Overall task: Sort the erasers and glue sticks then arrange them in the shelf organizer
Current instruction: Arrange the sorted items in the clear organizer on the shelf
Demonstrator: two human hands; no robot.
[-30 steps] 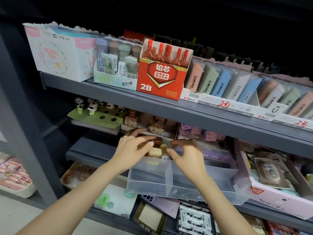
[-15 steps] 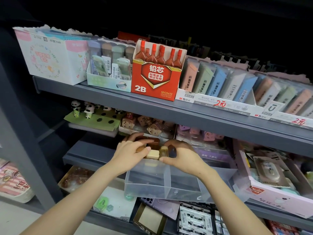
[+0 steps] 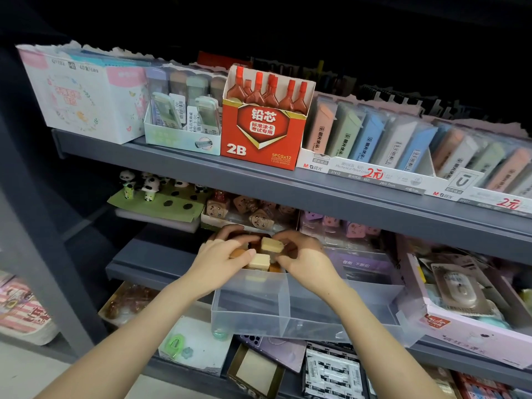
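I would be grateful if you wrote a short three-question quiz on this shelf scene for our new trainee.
1. True or false: the clear organizer stands on the upper shelf.
2. Which of these stands on the upper shelf? A) red 2B box B) black toolbox C) yellow crate
3. Fill in: the left hand and right hand grip small cream and brown ____.
Key: 1 false; 2 A; 3 erasers.

My left hand (image 3: 221, 256) and my right hand (image 3: 308, 256) pinch a small cluster of cream and brown erasers (image 3: 272, 244) above the rear of the clear organizer (image 3: 250, 321).
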